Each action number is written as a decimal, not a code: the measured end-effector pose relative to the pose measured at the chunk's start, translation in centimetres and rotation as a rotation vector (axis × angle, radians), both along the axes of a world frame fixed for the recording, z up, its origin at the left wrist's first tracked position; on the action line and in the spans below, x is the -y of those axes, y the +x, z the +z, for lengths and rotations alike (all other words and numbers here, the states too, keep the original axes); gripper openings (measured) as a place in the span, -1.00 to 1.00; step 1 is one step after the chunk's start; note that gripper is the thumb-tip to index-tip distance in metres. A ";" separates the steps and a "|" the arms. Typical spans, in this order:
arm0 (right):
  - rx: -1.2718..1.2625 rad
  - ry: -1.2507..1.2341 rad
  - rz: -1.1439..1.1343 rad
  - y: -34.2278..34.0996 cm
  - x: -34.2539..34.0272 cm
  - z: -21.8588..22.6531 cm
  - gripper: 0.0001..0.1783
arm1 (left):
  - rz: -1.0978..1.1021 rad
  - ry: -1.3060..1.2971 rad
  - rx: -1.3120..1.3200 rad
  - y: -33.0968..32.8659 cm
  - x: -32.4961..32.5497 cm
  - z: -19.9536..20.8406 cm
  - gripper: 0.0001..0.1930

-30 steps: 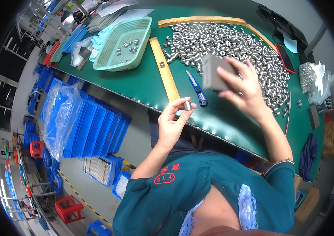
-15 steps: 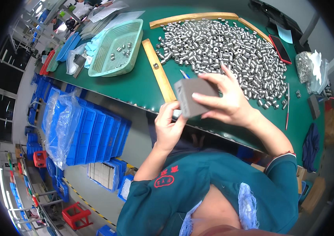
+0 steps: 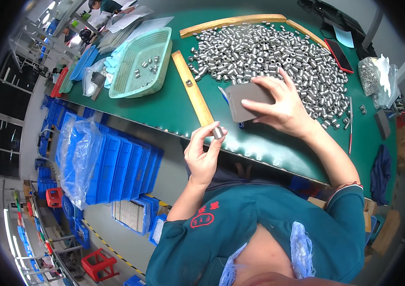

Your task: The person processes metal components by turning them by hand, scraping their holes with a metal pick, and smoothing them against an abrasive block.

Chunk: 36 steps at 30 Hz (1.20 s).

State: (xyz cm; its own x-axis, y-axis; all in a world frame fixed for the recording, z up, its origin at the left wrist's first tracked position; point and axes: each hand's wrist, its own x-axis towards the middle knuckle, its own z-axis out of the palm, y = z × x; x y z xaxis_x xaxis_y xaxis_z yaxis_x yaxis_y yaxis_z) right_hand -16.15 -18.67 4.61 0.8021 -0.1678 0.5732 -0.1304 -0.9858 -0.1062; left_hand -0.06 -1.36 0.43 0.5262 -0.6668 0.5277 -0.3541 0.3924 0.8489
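Observation:
Between the thumb and fingers of my left hand is a small metal cylinder, held at the table's front edge. My right hand grips a dark grey rectangular block from its right side, a little above the table. The block and the cylinder are apart. Behind my right hand spreads a large heap of short metal cylinders. A wooden strip lies just beyond my left hand, with one metal cylinder on it. A blue pen shows partly behind the block.
A pale green basket with several cylinders stands left on the green table. Wooden strips border the heap. To the right are a red-edged phone, a thin rod and a plastic bag. Blue crates are stacked below left.
My right hand has moved the block up and to the right, away from my left hand. The cylinder in my left fingers now shows fully.

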 end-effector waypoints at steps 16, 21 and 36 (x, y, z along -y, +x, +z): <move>0.067 0.121 0.221 0.6 -2.6 0.3 -0.42 | -0.094 0.143 -0.151 -0.6 -0.3 -1.7 -0.70; 0.014 -0.010 -0.033 0.1 0.8 -1.7 -0.33 | -0.157 0.018 -0.252 0.0 -0.3 0.3 -0.71; -0.012 -0.080 -0.406 -1.5 3.5 0.3 -0.46 | -0.036 0.194 0.141 -0.2 0.1 0.2 -0.70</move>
